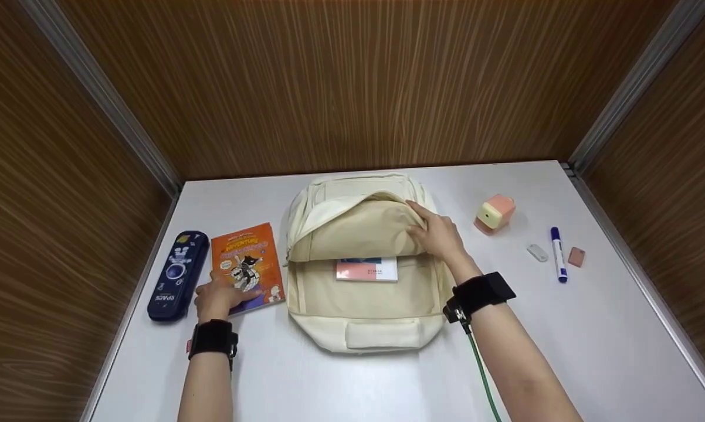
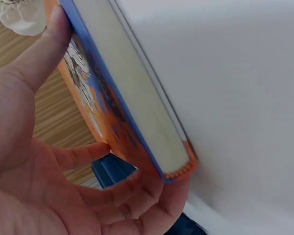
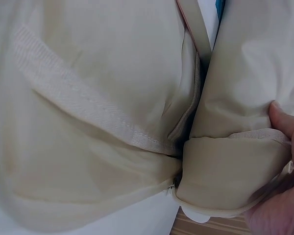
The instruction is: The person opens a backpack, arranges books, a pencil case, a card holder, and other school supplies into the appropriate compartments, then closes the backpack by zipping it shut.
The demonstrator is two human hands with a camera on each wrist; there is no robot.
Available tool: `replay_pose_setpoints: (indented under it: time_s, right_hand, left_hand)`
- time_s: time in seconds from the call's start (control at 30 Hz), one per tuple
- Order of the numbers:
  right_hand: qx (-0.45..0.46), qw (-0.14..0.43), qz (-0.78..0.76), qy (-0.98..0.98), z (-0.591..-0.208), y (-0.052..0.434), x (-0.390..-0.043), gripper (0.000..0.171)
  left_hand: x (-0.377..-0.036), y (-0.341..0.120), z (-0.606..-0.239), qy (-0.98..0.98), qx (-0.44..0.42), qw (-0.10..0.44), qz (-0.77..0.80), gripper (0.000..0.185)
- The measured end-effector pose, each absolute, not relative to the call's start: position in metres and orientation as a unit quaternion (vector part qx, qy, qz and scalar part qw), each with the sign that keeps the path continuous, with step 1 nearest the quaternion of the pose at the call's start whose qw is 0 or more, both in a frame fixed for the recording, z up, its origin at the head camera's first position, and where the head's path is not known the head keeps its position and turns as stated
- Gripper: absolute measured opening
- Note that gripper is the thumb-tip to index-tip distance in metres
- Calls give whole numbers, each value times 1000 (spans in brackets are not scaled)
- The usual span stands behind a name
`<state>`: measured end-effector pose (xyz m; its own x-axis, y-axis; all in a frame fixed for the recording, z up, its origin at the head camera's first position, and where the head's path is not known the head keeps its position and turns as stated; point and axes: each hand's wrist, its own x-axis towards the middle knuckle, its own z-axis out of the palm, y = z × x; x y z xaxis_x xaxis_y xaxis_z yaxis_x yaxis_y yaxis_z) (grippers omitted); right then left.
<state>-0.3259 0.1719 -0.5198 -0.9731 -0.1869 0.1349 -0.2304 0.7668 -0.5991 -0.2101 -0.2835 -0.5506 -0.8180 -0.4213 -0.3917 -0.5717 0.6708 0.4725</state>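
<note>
A cream backpack (image 1: 364,299) lies flat mid-table with its front flap (image 1: 352,231) folded back. My right hand (image 1: 437,234) grips the flap's right edge; in the right wrist view the thumb (image 3: 284,120) pinches cream fabric (image 3: 230,166). A pink-and-white book (image 1: 367,269) shows inside the opening. My left hand (image 1: 217,296) grips the near edge of an orange comic book (image 1: 248,266); in the left wrist view the fingers (image 2: 132,196) curl round its spine end and the thumb (image 2: 44,49) lies on the cover of the comic book (image 2: 137,98).
A dark blue pencil case (image 1: 178,275) lies left of the comic book. On the right are a pink-and-yellow pencil sharpener (image 1: 494,214), a white eraser (image 1: 537,252), a blue marker (image 1: 558,254) and a pink eraser (image 1: 576,257). Wooden walls enclose the white table (image 1: 593,328).
</note>
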Motion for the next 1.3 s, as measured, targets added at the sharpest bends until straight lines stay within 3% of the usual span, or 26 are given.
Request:
replay_pose_setpoints:
  time_s: [0.3, 0.63, 0.87, 1.0, 1.2, 1.3]
  right_hand:
    - [114, 41, 321, -939, -522, 170, -327, 62]
    - [106, 46, 319, -941, -521, 169, -326, 62]
    - [102, 51, 317, -942, -521, 170, -327, 62]
    - [97, 45, 318, -942, -523, 170, -325, 61]
    - [95, 47, 326, -939, -524, 169, -323, 61]
    - [95, 47, 328, -939, -523, 168, -323, 62]
  left_hand:
    - [-209, -292, -557, 893, -286, 147, 315, 145]
    - [-208, -289, -561, 904, -285, 114, 298, 118]
    - [-215, -283, -558, 889, -285, 90, 347, 117]
    - [-218, -283, -554, 862, -261, 67, 430, 101]
    - [-222, -281, -553, 789, -221, 3, 573, 47]
    - [-223, -283, -551, 734, -217, -13, 643, 40]
